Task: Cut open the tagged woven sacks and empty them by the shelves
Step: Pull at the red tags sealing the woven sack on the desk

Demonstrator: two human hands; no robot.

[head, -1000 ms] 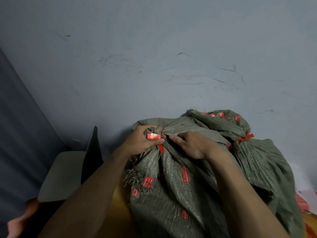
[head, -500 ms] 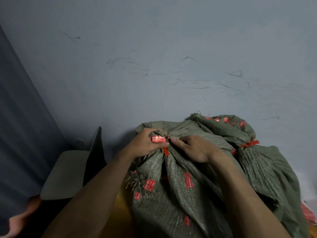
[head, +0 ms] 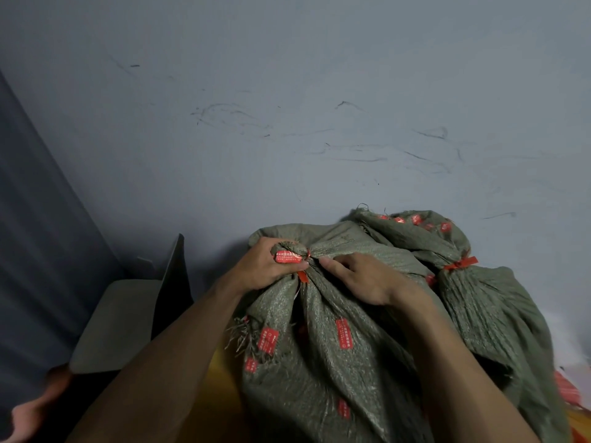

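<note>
Left hand (head: 265,268) fisted round neck of green sack (head: 319,372), right hand (head: 364,279) pinching cloth just right of red tie (head: 302,276)

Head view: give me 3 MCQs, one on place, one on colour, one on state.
1. Where is the far sack relative to the near sack?
A. On its left
B. On its right
C. Under it

2. The far tie round the far sack's neck is:
A. Blue
B. White
C. Red

3. The near sack's neck is:
A. Tied shut, gripped by the left hand
B. Cut open, contents spilled
C. Untied and lying flat

Answers:
1 B: the far sack lies right of the near one and partly behind it.
2 C: a red strip cinches its bunched neck.
3 A: the left hand's fingers curl round the bunched top, and the near tie is in place just below.
</note>
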